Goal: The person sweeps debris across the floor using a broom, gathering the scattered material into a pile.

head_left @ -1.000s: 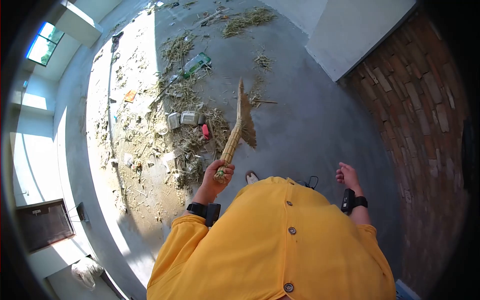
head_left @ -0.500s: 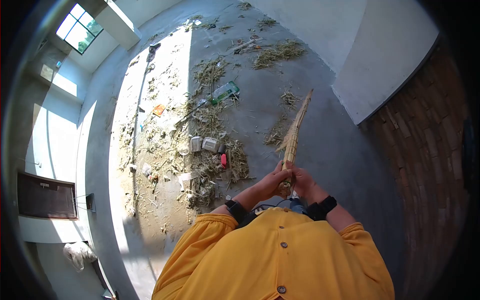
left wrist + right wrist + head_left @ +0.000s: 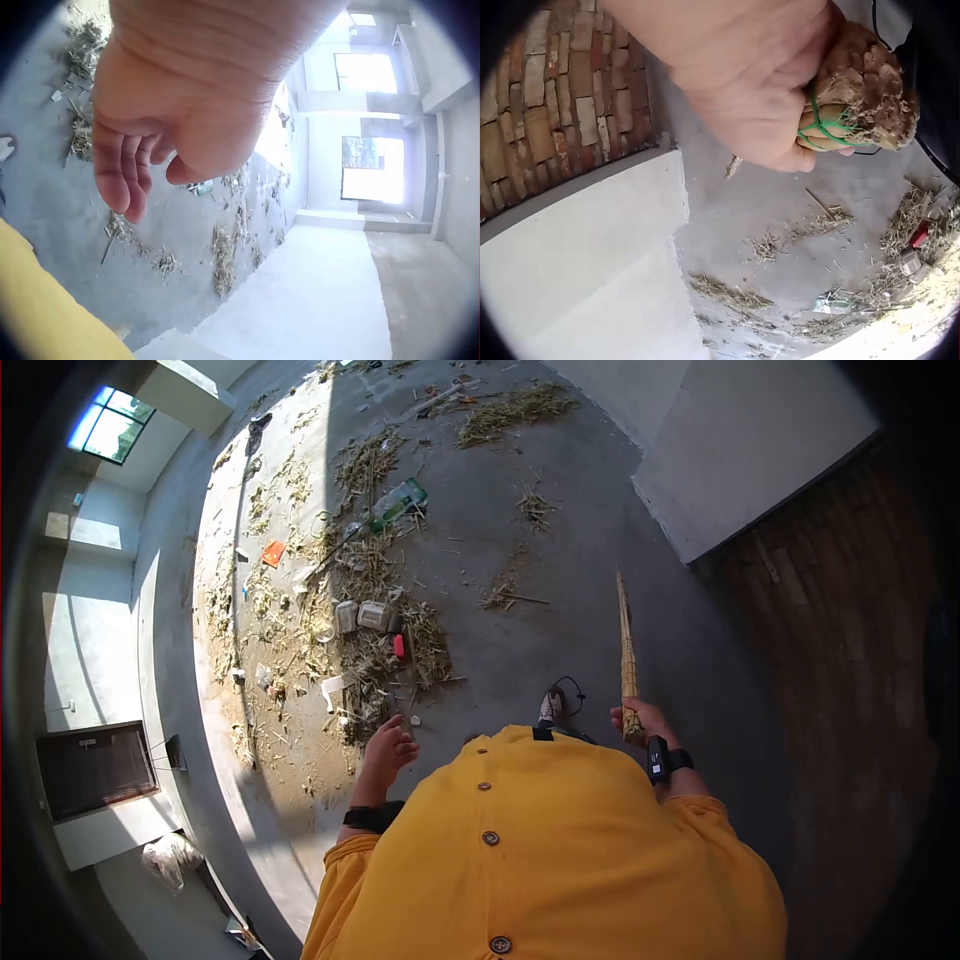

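Observation:
My right hand point(image 3: 656, 720) grips the handle of a straw hand broom point(image 3: 627, 660) at the right of the head view. The broom points away from the body, its narrow bristle end seen nearly edge-on. In the right wrist view the thick butt of the handle point(image 3: 870, 90) sticks out of the fist, tied with green string point(image 3: 826, 129). Empty and held low beside the body, my left hand point(image 3: 386, 752) has loosely bent fingers, also visible in the left wrist view. Straw litter point(image 3: 425, 650) lies on the floor in front of that hand.
On the grey floor point(image 3: 560, 580) lie white boxes point(image 3: 372, 616), a red object point(image 3: 399, 647), a green plastic bottle point(image 3: 400, 503) and an orange wrapper point(image 3: 273, 553) among straw. A white wall point(image 3: 740, 470) and brick paving point(image 3: 850, 610) stand at right. A shoe point(image 3: 551, 706) shows below.
The broom went from the left hand to the right, with both hands on it half a second ago. The left hand has let go and moved back left; the right carried the broom rightward.

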The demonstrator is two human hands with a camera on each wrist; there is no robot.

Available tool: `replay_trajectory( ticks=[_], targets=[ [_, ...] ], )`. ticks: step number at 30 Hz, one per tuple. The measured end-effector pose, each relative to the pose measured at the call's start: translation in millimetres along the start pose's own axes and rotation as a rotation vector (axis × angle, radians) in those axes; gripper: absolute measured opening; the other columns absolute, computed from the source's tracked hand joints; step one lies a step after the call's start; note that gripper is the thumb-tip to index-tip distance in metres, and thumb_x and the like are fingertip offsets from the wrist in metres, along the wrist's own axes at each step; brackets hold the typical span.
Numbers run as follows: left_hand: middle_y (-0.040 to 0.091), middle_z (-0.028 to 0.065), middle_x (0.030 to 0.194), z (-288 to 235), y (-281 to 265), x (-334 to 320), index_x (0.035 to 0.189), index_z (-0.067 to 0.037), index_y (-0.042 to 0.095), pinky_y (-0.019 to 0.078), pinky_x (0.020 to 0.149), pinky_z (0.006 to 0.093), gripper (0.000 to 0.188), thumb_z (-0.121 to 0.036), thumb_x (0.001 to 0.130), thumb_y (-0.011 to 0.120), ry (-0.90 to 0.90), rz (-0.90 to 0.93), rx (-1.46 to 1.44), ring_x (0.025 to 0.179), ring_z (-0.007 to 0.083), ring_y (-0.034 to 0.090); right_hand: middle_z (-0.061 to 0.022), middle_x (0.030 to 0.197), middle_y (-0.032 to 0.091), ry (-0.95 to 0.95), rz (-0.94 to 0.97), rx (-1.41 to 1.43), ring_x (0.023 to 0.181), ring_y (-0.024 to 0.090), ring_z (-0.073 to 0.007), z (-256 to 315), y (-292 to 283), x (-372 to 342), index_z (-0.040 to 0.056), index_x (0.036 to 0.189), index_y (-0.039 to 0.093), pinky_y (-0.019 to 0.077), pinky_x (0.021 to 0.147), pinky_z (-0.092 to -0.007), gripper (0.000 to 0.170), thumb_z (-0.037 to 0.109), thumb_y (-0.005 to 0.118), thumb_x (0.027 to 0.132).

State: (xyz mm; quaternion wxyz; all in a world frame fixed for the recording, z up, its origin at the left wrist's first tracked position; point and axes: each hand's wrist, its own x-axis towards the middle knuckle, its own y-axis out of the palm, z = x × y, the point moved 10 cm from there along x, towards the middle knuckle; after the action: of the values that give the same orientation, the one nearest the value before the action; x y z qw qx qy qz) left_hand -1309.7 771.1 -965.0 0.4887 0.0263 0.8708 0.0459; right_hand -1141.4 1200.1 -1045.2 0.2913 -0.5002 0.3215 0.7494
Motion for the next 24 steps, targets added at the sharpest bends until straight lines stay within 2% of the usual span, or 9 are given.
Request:
replay_trajectory(
  ticks=[5,6,8,10,12,15,18,19,24],
  targets=[
    [0.051,0.0077,0.079,100.9,-86.8,1.5,0.117,-0.005,0.034,0.0458,0.058,0.0283,0.042,-0.01,0.077,0.042,-0.04,-0.084,0.046,0.065,0.0174,0.054,-0.0089,0.066,0.051,0.064,-0.076,0.156,0.053,0.053,-0.0171,6.3,-66.4,38.3,0.002,0.083,0.041,0.0476,0.046,-0.0269,0.017,0.014,0.052,0.076],
    [0.052,0.0088,0.087,117.6,-115.3,20.8,0.115,-0.004,0.038,0.0453,0.06,0.0275,0.04,-0.01,0.077,0.043,0.123,-0.069,0.477,0.07,0.0165,0.054,-0.009,0.066,0.05,0.054,-0.046,0.204,0.053,0.052,-0.0178,11.0,-79.4,52.3,0.002,0.083,0.039,0.0464,0.044,-0.0278,0.018,0.012,0.052,0.076],
    [0.053,0.0099,0.095,109.0,-88.7,13.0,0.113,-0.002,0.041,0.0449,0.062,0.0268,0.038,-0.01,0.077,0.044,0.282,-0.049,0.906,0.074,0.0156,0.054,-0.0078,0.066,0.048,0.103,-0.02,0.244,0.052,0.05,-0.0173,10.5,-92.4,69.6,0.0028,0.082,0.037,0.0451,0.044,-0.0288,0.018,0.01,0.052,0.075],
    [0.05,0.0097,0.106,121.3,-79.0,-11.8,0.111,-0.001,0.045,0.0434,0.064,0.0243,0.036,-0.009,0.076,0.046,-0.089,-0.265,0.441,0.077,0.0123,0.053,-0.0055,0.061,0.048,0.212,-0.084,0.47,0.05,0.051,-0.016,-5.8,-106.6,89.7,0.0032,0.075,0.041,0.0448,0.044,-0.0275,0.013,0.012,0.05,0.075],
    [0.052,0.0089,0.1,94.6,-33.2,-38.6,0.113,-0.001,0.043,0.0424,0.063,0.0231,0.039,-0.009,0.075,0.047,-0.076,-0.219,0.379,0.074,0.011,0.053,-0.008,0.063,0.05,0.208,0.024,0.143,0.051,0.051,-0.0184,-22.9,-92.9,118.2,0.0018,0.075,0.044,0.0445,0.044,-0.031,0.01,0.011,0.048,0.075],
    [0.055,0.0069,0.087,94.5,-33.6,-38.6,0.116,-0.001,0.04,0.0406,0.06,0.0208,0.044,-0.009,0.073,0.047,-0.045,-0.198,0.323,0.068,0.0092,0.051,-0.0106,0.067,0.053,0.232,0.072,-0.257,0.055,0.053,-0.021,-63.8,-25.6,130.1,-0.0007,0.08,0.047,0.0465,0.048,-0.0328,0.013,0.01,0.048,0.075],
    [0.054,0.0048,0.075,90.7,-36.8,-40.5,0.116,-0.001,0.039,0.0389,0.057,0.0189,0.046,-0.007,0.072,0.046,-0.044,-0.25,0.242,0.064,0.0083,0.049,-0.0087,0.068,0.055,0.325,0.254,-0.498,0.06,0.056,-0.0186,-84.8,36.1,125.1,-0.0015,0.081,0.049,0.0475,0.052,-0.0299,0.018,0.016,0.048,0.076],
    [0.052,0.0038,0.071,89.1,-35.9,-42.9,0.116,-0.001,0.039,0.0381,0.055,0.0181,0.046,-0.005,0.071,0.045,-0.059,-0.274,0.156,0.062,0.0079,0.048,-0.0086,0.068,0.054,0.284,0.367,-0.542,0.059,0.056,-0.0187,-85.8,54.6,136.4,-0.0013,0.081,0.049,0.0475,0.05,-0.0294,0.019,0.017,0.049,0.077],
    [0.051,0.0049,0.071,87.0,-37.1,-22.4,0.116,0.001,0.038,0.0386,0.054,0.0188,0.046,-0.003,0.07,0.044,-0.056,-0.218,0.214,0.059,0.0091,0.048,-0.0053,0.064,0.052,0.324,0.501,-0.526,0.05,0.051,-0.0132,-34.8,81.9,102.5,0.0019,0.087,0.046,0.0455,0.044,-0.0266,0.016,0.01,0.052,0.075]
  ],
)
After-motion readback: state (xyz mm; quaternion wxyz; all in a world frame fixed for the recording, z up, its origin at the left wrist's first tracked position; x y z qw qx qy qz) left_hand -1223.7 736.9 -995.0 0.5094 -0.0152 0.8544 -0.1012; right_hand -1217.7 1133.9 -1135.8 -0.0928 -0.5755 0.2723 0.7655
